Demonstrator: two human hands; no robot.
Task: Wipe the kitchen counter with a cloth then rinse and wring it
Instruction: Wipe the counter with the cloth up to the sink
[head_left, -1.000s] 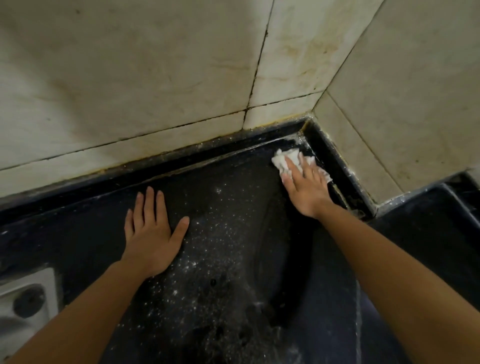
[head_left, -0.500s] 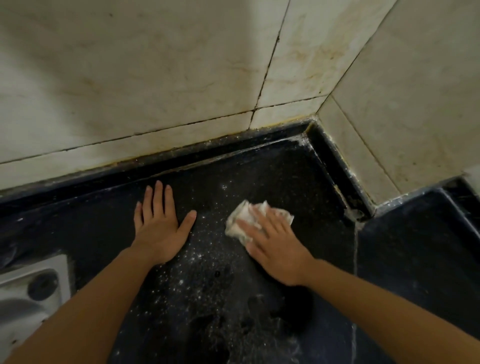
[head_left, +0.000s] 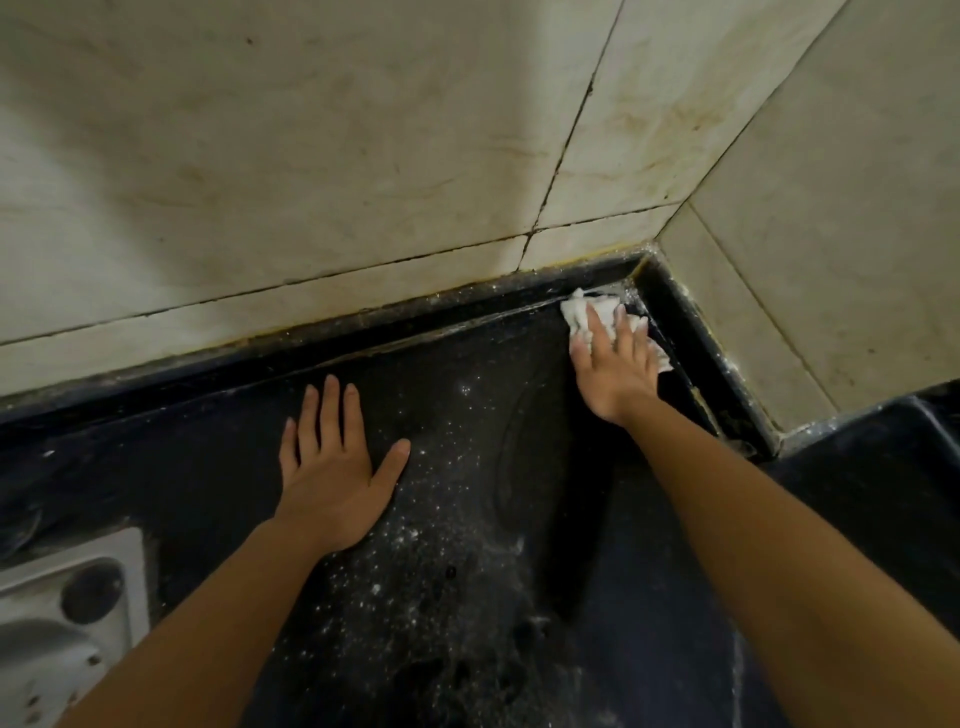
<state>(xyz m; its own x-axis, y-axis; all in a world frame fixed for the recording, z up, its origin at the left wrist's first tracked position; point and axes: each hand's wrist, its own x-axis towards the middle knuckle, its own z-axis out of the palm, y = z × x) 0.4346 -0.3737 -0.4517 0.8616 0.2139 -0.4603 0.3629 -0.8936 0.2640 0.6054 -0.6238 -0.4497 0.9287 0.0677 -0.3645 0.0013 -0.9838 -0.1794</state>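
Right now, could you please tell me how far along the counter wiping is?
Done: little; only a wiped-looking arc shows on the counter. In hand: the right hand presses the white cloth into the back corner, while the left hand rests flat. Left: white specks dot the counter's middle, and the cloth is not yet rinsed or wrung.

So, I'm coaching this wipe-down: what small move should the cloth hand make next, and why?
Probably the right hand should drag the crumpled white cloth back from the far corner across the dark stone counter: it presses the cloth there, while white specks lie nearer, beside the left hand.
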